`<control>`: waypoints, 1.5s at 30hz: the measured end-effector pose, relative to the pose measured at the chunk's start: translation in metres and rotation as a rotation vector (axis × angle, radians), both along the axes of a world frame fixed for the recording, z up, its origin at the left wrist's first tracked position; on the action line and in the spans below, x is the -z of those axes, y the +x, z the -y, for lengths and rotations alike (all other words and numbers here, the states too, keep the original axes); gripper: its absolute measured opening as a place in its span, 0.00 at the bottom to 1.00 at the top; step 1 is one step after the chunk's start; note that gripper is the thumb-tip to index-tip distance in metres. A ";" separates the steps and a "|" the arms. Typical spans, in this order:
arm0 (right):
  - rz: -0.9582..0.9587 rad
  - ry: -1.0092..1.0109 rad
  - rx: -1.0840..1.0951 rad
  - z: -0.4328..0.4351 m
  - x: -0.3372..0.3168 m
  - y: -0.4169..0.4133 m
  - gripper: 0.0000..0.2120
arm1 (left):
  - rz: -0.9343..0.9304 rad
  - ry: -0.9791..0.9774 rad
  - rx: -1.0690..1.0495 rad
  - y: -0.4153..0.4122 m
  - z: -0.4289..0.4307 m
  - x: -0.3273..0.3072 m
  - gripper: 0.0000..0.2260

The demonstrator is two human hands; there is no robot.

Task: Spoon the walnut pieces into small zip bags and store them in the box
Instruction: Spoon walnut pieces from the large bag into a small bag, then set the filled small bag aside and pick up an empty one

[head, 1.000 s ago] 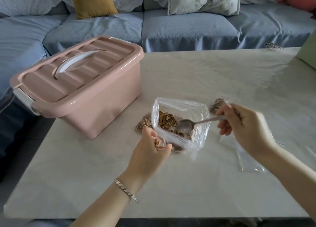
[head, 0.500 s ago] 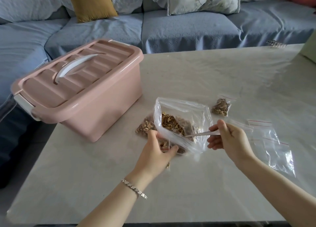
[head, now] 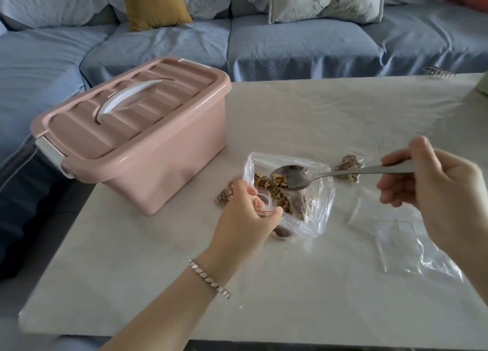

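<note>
Lidded pink box (head: pixel 148 149) beside open walnut bag (head: pixel 323 208)

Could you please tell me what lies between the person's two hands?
In the head view, the large open bag of walnut pieces lies there, with the right hand's spoon over it.
</note>
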State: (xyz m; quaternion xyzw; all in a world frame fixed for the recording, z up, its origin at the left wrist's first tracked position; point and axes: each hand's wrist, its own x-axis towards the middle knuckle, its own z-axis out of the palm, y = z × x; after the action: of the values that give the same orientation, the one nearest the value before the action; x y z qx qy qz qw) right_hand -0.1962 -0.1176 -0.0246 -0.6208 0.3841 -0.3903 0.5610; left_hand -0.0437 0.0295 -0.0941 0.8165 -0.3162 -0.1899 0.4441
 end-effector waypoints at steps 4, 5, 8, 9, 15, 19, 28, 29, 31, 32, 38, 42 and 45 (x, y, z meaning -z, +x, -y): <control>-0.023 -0.203 -0.093 -0.020 -0.015 0.004 0.19 | -0.023 -0.017 0.007 -0.008 0.007 0.001 0.18; -0.038 -0.275 -0.132 -0.026 -0.016 0.004 0.18 | -0.030 -0.020 0.010 -0.009 0.009 0.000 0.18; -0.136 -0.559 -0.233 -0.041 -0.015 0.002 0.15 | -0.001 -0.031 0.015 -0.011 0.010 0.000 0.18; -0.170 -0.635 -0.245 -0.043 -0.016 0.000 0.15 | 0.007 -0.036 0.014 -0.010 0.010 0.001 0.18; -0.041 -0.455 -0.064 -0.027 -0.007 -0.003 0.17 | 0.027 -0.064 -0.004 -0.006 0.001 0.007 0.17; -0.071 0.048 0.046 -0.004 0.048 0.000 0.15 | 0.015 -0.107 0.007 -0.005 -0.005 0.006 0.16; -0.297 0.291 -0.094 -0.017 0.115 0.001 0.09 | 0.197 -0.157 0.056 -0.008 -0.008 0.015 0.17; -0.428 0.195 -0.137 -0.016 0.115 -0.003 0.07 | 0.180 -0.164 0.055 -0.009 -0.007 0.015 0.17; -0.691 -0.105 -0.200 -0.020 0.108 -0.010 0.05 | 0.143 -0.164 0.063 -0.011 -0.004 0.016 0.18; -0.708 -0.249 -0.203 -0.023 0.100 -0.012 0.07 | 0.134 -0.157 0.071 -0.012 -0.002 0.017 0.18; -0.499 -0.445 -0.529 -0.045 0.041 0.005 0.06 | 0.195 -0.119 0.109 -0.030 0.016 0.015 0.18; -0.546 -0.428 -0.569 -0.041 0.039 0.008 0.02 | 0.289 -0.177 0.157 -0.037 0.021 0.013 0.21; -0.531 -0.409 -0.554 -0.038 0.042 0.005 0.04 | 0.351 -0.165 0.172 -0.041 0.023 0.010 0.25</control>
State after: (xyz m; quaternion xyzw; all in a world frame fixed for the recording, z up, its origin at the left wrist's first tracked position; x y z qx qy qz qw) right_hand -0.1907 -0.0795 -0.0663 -0.8776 0.2488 -0.1197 0.3919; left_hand -0.0848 0.0068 -0.1041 0.7679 -0.4719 -0.0556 0.4296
